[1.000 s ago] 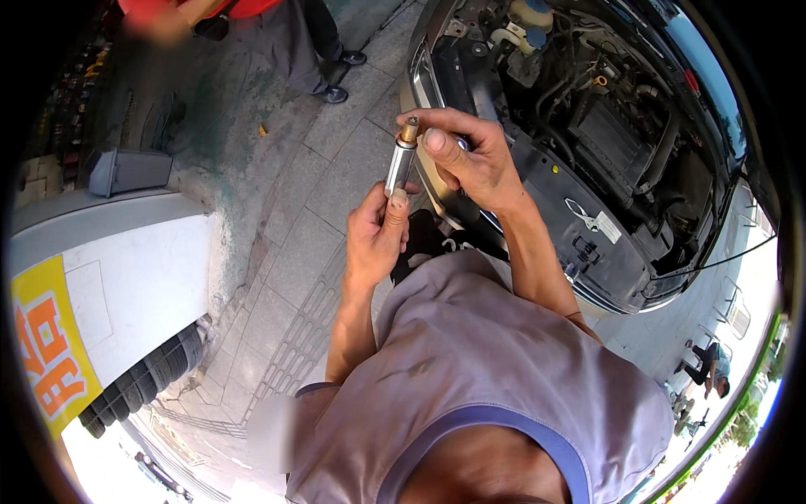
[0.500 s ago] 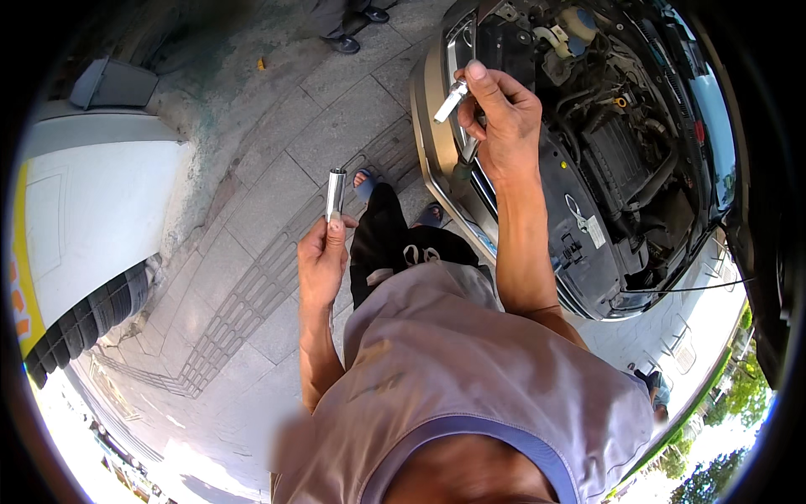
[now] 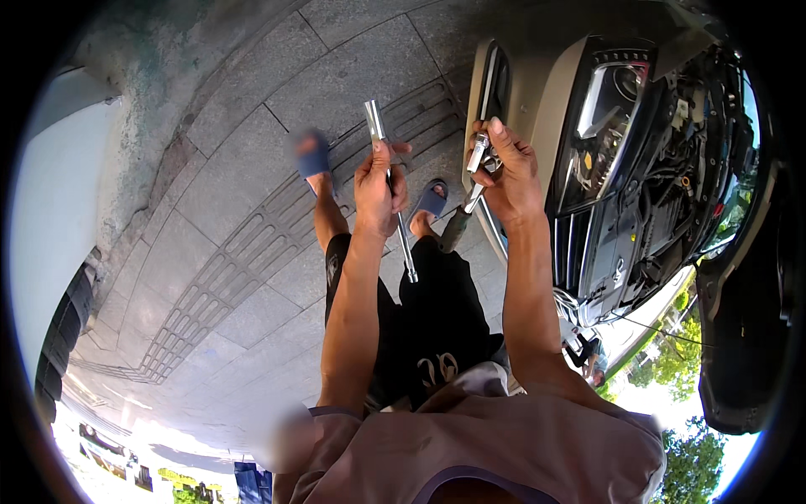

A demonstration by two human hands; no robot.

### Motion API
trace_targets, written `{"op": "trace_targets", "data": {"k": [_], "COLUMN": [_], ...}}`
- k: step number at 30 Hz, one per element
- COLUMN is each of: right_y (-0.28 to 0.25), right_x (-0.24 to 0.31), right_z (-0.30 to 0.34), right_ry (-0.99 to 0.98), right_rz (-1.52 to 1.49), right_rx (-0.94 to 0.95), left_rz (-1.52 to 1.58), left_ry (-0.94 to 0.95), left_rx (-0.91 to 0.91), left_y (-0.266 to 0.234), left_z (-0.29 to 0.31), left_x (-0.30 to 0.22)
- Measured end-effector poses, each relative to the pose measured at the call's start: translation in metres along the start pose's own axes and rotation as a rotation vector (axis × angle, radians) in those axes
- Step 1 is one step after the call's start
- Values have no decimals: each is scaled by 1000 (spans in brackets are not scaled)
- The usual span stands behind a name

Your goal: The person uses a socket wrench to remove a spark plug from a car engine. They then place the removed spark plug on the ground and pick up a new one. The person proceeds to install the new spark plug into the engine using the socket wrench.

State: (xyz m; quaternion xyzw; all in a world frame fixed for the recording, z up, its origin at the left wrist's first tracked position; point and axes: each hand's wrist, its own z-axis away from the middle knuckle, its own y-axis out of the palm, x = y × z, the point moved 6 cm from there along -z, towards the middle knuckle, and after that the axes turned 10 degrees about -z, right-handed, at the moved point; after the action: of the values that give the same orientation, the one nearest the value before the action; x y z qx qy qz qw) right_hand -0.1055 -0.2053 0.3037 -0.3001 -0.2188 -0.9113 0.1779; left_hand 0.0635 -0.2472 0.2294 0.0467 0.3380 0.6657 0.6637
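Observation:
My left hand point(image 3: 379, 186) is closed round a long chrome socket point(image 3: 374, 119) that points up and away from me. A thin extension bar point(image 3: 406, 242) runs out below the same fist, its squared end over my dark shorts. In my right hand point(image 3: 510, 175) is a ratchet wrench, its dark handle point(image 3: 456, 230) hanging down from the fingers. Thumb and fingers of that hand also pinch a short, pale, shiny piece point(image 3: 478, 154), which looks like a spark plug. Both hands are apart, at about the same height in front of my body.
To the right stands a car with its engine bay point(image 3: 672, 193) uncovered, its headlight point(image 3: 606, 126) and front bumper point(image 3: 541, 105) close to my right hand. Grey paving point(image 3: 227, 193) with a ribbed strip lies under my sandalled feet. A white vehicle point(image 3: 59, 185) with a dark tyre is at the left.
My view has swung, so the car sits farther right. The extension bar now shows below my left fist. My right hand has drawn the pale piece back beside the ratchet.

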Motion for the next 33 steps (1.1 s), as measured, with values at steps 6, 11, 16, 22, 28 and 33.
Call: {"op": "trace_targets", "data": {"k": [6,11,16,22,28,33], "right_y": [-51,-109,-133,-117,-153,-188], "right_x": [-166,-277,-330,-346,-341,-359], "right_z": [-196,-339,-421,-452,-459,-407], "right_ry": [224,288,220,68,-118,87], "right_rz": [103,240,539,612,810,625], "right_rx": [-142,-147,-182,-234,-351,-341], "left_rz": [87,102,-159,-103,-221,-218], "left_ry": [-53,-127,-209,-289,-283,-267], "left_rx": [-287,-454,-479,-465,-491,-484], "left_y": [-135,-147,-142,-139,-139,-138], "left_z": [-101,-123,-119,-119,-130,-134], "left_x": [95,121,148,137,113,101]}}
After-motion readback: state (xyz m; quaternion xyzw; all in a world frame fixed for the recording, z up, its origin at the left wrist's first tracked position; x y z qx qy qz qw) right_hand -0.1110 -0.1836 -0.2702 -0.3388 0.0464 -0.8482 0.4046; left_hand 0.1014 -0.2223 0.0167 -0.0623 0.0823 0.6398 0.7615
